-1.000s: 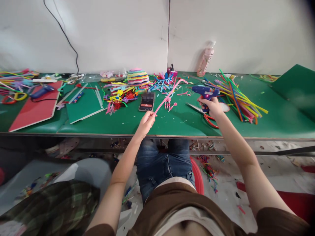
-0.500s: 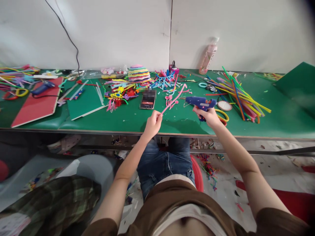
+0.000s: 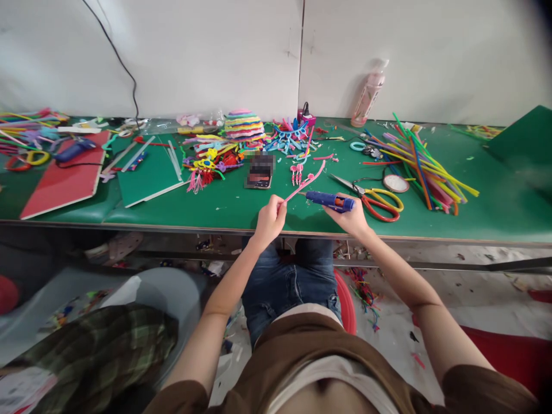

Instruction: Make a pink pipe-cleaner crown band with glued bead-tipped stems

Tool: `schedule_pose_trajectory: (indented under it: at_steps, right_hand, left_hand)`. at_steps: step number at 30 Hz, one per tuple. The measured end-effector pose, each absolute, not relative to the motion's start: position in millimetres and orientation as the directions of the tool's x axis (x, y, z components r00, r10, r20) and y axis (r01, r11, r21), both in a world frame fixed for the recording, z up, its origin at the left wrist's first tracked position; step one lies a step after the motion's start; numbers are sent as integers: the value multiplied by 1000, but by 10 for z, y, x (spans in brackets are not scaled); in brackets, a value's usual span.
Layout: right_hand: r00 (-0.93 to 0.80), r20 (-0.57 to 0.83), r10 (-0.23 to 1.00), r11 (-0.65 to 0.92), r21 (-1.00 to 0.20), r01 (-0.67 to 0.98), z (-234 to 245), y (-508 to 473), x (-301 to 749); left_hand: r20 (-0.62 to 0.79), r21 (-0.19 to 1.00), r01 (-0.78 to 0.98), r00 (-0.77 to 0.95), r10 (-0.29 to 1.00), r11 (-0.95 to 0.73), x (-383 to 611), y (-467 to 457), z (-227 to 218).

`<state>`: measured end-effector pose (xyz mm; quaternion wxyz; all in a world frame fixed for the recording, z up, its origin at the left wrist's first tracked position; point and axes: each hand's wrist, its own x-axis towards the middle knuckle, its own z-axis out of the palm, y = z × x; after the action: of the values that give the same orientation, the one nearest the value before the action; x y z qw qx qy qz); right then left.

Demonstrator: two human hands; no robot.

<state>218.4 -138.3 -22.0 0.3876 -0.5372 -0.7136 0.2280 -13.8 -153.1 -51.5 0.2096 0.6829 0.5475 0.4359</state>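
Near the table's front edge, my left hand (image 3: 270, 220) pinches one end of a pink pipe cleaner (image 3: 307, 183), whose free end slants up to the right and is bent at the tip. My right hand (image 3: 351, 217) is wrapped round a blue hot glue gun (image 3: 330, 200). Its nozzle points left, close to the pipe cleaner beside my left fingers; whether they touch I cannot tell. Small pink pieces (image 3: 296, 174) lie just behind the pipe cleaner. Scissors (image 3: 375, 198) with red and yellow handles rest to the right of the glue gun.
A phone (image 3: 259, 171) lies left of centre behind my left hand. Bundled coloured pipe cleaners (image 3: 425, 164) spread at the right, near a round white-topped disc (image 3: 395, 183). A bottle (image 3: 368, 95) leans on the wall. Another glue gun (image 3: 74, 149) rests on a red board (image 3: 64, 181).
My right hand has brought the glue gun left and down, turning it flatter, toward the pipe cleaner. The scissors are now uncovered. The pipe cleaner's free end has dipped slightly.
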Motion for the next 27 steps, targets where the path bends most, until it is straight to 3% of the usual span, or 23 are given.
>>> schedule_pose_trajectory:
  at_steps: [6, 13, 27]
  right_hand:
    - [-130, 333, 934, 335, -688, 644, -222, -1394, 2086]
    - [-81, 393, 916, 353, -695, 626, -309, -1337, 2101]
    - [-69, 369, 927, 330, -711, 621, -313, -1317, 2143]
  left_hand:
    - [360, 776, 548, 25, 933, -314, -137, -1542, -502]
    - [389, 765, 548, 25, 921, -338, -139, -1531, -521]
    - [416, 756, 544, 29, 909, -363, -154, -1521, -547]
